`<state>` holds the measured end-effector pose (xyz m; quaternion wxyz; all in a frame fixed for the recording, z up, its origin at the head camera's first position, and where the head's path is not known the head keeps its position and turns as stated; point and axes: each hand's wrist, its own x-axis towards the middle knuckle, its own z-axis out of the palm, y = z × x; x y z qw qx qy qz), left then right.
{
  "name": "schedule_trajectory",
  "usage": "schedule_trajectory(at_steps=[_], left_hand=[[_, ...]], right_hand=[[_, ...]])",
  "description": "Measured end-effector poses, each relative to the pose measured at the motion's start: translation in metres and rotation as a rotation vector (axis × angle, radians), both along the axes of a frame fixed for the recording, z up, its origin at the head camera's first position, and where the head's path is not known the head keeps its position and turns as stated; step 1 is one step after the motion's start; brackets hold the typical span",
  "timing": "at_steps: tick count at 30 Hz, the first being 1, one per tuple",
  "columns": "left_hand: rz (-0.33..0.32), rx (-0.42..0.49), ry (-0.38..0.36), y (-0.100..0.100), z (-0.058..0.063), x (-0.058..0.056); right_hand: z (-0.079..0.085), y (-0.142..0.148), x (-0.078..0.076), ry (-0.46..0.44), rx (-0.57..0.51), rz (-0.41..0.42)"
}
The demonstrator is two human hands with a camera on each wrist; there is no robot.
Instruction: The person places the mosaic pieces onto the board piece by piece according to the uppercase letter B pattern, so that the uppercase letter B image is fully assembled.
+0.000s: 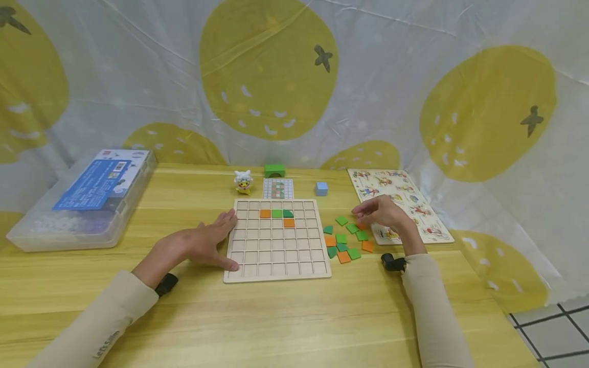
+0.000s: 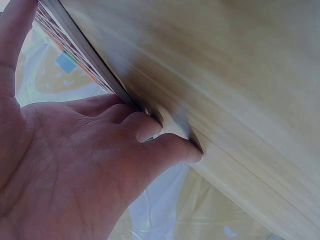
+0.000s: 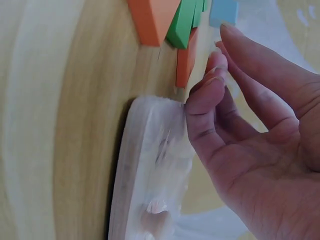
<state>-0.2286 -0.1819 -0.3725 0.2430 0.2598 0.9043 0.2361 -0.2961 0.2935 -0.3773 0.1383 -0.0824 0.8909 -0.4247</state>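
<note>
1. Grid board [image 1: 264,258]: flat on the table [image 1: 257,327] before me. My left hand [image 1: 202,244] rests along its left edge, fingers and thumb spread, thumb at the near corner; I judge this steadies it.
2. Seated tiles: an orange tile [image 1: 265,213], a light green tile [image 1: 276,213] and a dark green tile [image 1: 288,213] run side by side in the second row from the far edge; a second orange tile [image 1: 289,223] sits directly below the dark green one.
3. Loose tiles [image 1: 341,238]: scattered just right of the board, presumably for my right hand's easy reach.
4. Right hand [image 1: 388,212]: over the scatter's far right, partly above the picture board [image 1: 430,229]. Fingers bent, thumb and fingertips near one another; I see nothing pinched between them.
5. Patterned card [image 1: 278,188]: just beyond the board, in front of a green block [image 1: 274,170]. The position seems chosen for sight; whether it leans, I cannot tell.
</note>
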Motion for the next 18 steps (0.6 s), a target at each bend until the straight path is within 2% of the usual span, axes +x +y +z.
schedule_trajectory(at_steps=[18], left_hand=[[-0.002,0.008,-0.009,0.0002,-0.0002,-0.0011]], right_hand=[[0.0000,0.0089,-0.0014,0.005,0.103,0.011]])
